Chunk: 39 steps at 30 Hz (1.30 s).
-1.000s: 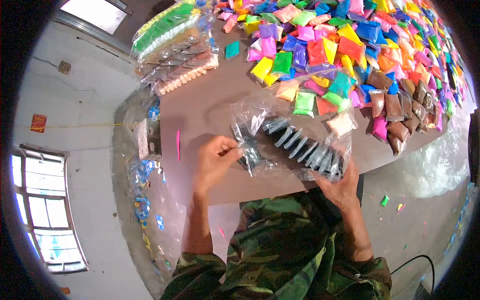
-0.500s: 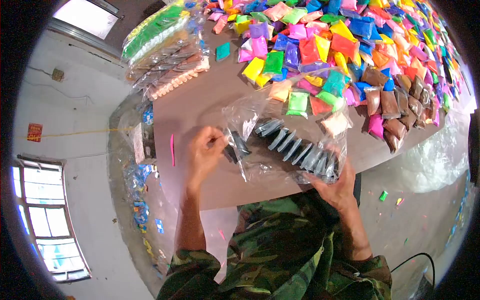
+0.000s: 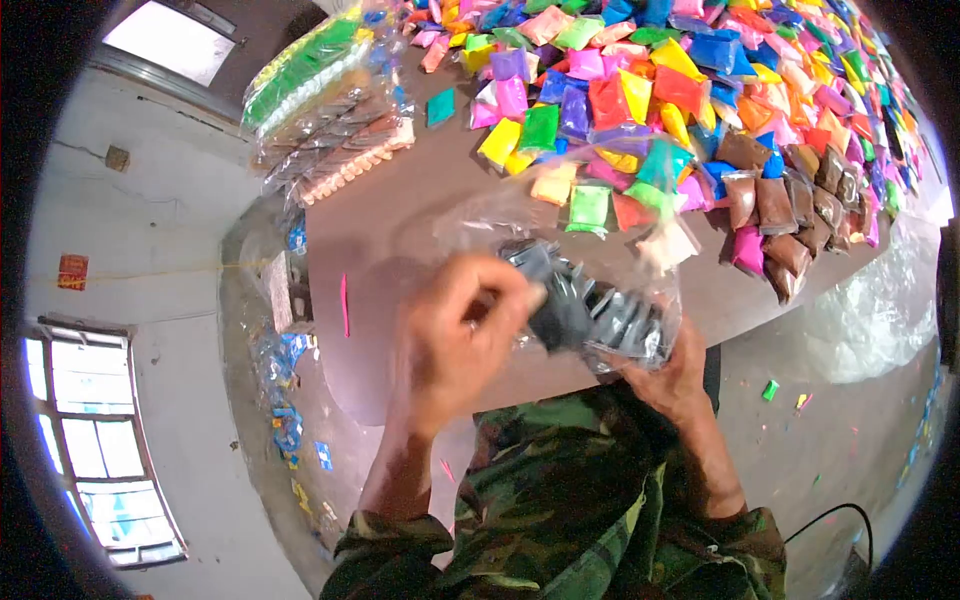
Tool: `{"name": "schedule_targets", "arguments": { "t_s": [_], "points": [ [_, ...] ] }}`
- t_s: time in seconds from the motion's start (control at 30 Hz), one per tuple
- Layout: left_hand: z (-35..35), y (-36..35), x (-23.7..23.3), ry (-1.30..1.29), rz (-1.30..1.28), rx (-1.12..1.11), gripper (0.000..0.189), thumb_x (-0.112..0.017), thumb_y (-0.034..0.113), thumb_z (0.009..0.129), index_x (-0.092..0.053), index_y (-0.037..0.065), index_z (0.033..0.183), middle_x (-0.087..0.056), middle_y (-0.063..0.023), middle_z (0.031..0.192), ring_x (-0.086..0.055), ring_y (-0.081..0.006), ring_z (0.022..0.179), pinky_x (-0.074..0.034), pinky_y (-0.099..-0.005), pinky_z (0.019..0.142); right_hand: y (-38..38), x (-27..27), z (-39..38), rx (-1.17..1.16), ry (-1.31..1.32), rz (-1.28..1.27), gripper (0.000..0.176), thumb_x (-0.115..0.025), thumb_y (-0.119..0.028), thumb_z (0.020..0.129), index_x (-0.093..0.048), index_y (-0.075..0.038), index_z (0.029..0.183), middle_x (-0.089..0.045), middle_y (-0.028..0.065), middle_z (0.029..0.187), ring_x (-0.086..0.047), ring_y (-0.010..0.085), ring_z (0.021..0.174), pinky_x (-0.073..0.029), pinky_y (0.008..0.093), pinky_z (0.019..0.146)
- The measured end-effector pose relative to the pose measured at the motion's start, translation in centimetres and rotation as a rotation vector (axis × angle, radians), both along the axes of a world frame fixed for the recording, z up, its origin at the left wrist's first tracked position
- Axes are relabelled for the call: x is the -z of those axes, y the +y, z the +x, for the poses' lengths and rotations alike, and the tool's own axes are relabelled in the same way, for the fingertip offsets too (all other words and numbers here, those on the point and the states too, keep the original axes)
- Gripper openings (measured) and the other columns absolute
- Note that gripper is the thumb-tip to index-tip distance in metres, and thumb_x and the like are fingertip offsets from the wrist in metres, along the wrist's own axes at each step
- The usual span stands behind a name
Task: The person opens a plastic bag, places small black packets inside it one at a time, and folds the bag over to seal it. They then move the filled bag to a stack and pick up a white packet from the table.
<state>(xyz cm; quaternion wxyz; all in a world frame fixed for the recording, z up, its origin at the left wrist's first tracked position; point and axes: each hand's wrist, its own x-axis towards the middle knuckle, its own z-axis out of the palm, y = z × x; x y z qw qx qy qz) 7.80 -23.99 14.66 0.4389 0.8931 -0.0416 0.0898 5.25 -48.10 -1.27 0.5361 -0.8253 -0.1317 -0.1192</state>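
Note:
My right hand [image 3: 678, 372] grips the lower right side of a clear plastic bag [image 3: 640, 285]. Inside the bag lies a row of black packets [image 3: 628, 322], overlapping one another. My left hand [image 3: 465, 335] is at the bag's left side, thumb and fingers pinched together and somewhat blurred. From its fingertips a single black packet [image 3: 562, 315] extends toward the row, partly covering it. Through the clear film and just beyond it show a light green packet [image 3: 588, 208] and a pale cream packet [image 3: 667, 243].
A large heap of coloured packets [image 3: 610, 100] covers the table's far side, with brown packets [image 3: 775, 205] at its near right edge. Bagged stacks [image 3: 330, 120] stand far left. A teal packet [image 3: 441, 107] and a pink strip [image 3: 346, 305] lie on the brown table [image 3: 375, 235].
My left hand has moved right and closer to the camera, bringing the black packet from the bag's left edge over to the row. My right hand keeps its hold on the bag.

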Motion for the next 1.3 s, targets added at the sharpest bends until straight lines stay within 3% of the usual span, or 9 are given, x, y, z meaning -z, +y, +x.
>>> {"name": "schedule_targets", "arguments": {
  "t_s": [0.07,0.13,0.2,0.4,0.5,0.73,0.87,1.0,1.3],
  "points": [
    [2.3,-0.2,1.5,-0.345,0.189,-0.015,0.017,-0.079,0.001,0.087,-0.064,0.004,0.093,-0.069,-0.0050,0.090,-0.065,-0.0110,0.073,-0.051,-0.0263,0.056,0.0,-0.7,-0.2,0.009,-0.022,-0.009,0.076,-0.095,-0.021,0.070,-0.058,-0.001,0.133,-0.070,0.0171,0.120,-0.070,0.0308,0.109,-0.055,0.0415,0.095],
    [3.4,-0.2,1.9,-0.443,0.322,-0.080,0.018,-0.079,0.003,0.087,-0.063,0.005,0.095,-0.069,-0.0081,0.093,-0.068,-0.0205,0.079,-0.054,-0.0334,0.065,0.1,-2.1,0.0,0.010,0.000,-0.018,0.075,-0.094,-0.019,0.069,-0.060,-0.004,0.134,-0.068,0.0191,0.127,-0.067,0.0376,0.117,-0.054,0.0447,0.100],
    [4.2,-0.2,2.0,-0.560,0.496,-0.086,0.018,-0.079,0.004,0.087,-0.063,0.006,0.094,-0.067,-0.0097,0.093,-0.068,-0.0276,0.082,-0.056,-0.0381,0.069,0.1,-1.8,0.0,0.017,-0.065,-0.072,0.078,-0.094,-0.024,0.070,-0.057,-0.003,0.136,-0.070,0.0173,0.119,-0.071,0.0350,0.106,-0.055,0.0429,0.093],
    [4.9,0.0,3.0,-0.591,0.656,-0.015,0.017,-0.077,0.009,0.089,-0.062,0.007,0.095,-0.065,-0.0103,0.094,-0.068,-0.0319,0.089,-0.055,-0.0423,0.072,-0.2,-1.9,0.0,-0.002,-0.040,-0.071,0.076,-0.093,-0.024,0.071,-0.058,-0.004,0.136,-0.069,0.0187,0.123,-0.069,0.0365,0.110,-0.055,0.0442,0.095],
    [4.5,0.4,3.5,-0.390,0.785,-0.022,0.016,-0.077,0.009,0.090,-0.063,0.006,0.098,-0.068,-0.0137,0.096,-0.069,-0.0327,0.088,-0.054,-0.0438,0.074,-0.1,-2.2,-0.2,0.001,0.019,-0.069,0.076,-0.093,-0.023,0.070,-0.059,-0.004,0.136,-0.068,0.0192,0.124,-0.068,0.0368,0.113,-0.055,0.0444,0.097],
    [4.3,1.9,5.6,-0.169,0.511,0.023,0.029,-0.076,0.010,0.091,-0.065,0.005,0.117,-0.068,-0.0175,0.103,-0.068,-0.0382,0.097,-0.053,-0.0476,0.080,-0.1,-1.1,0.0,0.020,-0.074,-0.055,0.074,-0.094,-0.027,0.072,-0.060,-0.004,0.133,-0.072,0.0155,0.119,-0.072,0.0303,0.105,-0.056,0.0409,0.092],
    [4.2,1.8,4.0,-0.173,0.710,0.120,0.032,-0.074,0.010,0.090,-0.065,0.005,0.120,-0.069,-0.0188,0.108,-0.066,-0.0416,0.102,-0.053,-0.0488,0.085,0.3,-1.5,0.1,0.011,-0.021,0.004,0.072,-0.094,-0.027,0.072,-0.061,-0.004,0.132,-0.072,0.0146,0.121,-0.072,0.0290,0.107,-0.056,0.0403,0.093],
    [5.0,1.5,3.4,-0.126,0.708,0.163,0.030,-0.072,0.011,0.091,-0.065,0.004,0.119,-0.069,-0.0192,0.109,-0.065,-0.0416,0.103,-0.053,-0.0483,0.086,0.2,-1.9,0.0,-0.016,0.033,0.045,0.066,-0.089,-0.020,0.074,-0.062,-0.004,0.132,-0.069,0.0208,0.125,-0.068,0.0385,0.115,-0.054,0.0454,0.099],
    [0.8,3.5,1.6,-0.219,0.480,0.153,0.029,-0.071,0.003,0.089,-0.067,0.002,0.118,-0.070,-0.0163,0.125,-0.068,-0.0293,0.114,-0.054,-0.0391,0.093,-0.1,-1.1,0.1,-0.002,-0.142,0.055,0.064,-0.085,-0.023,0.079,-0.061,-0.005,0.135,-0.066,0.0200,0.132,-0.064,0.0387,0.123,-0.051,0.0467,0.103]
  ]
}}
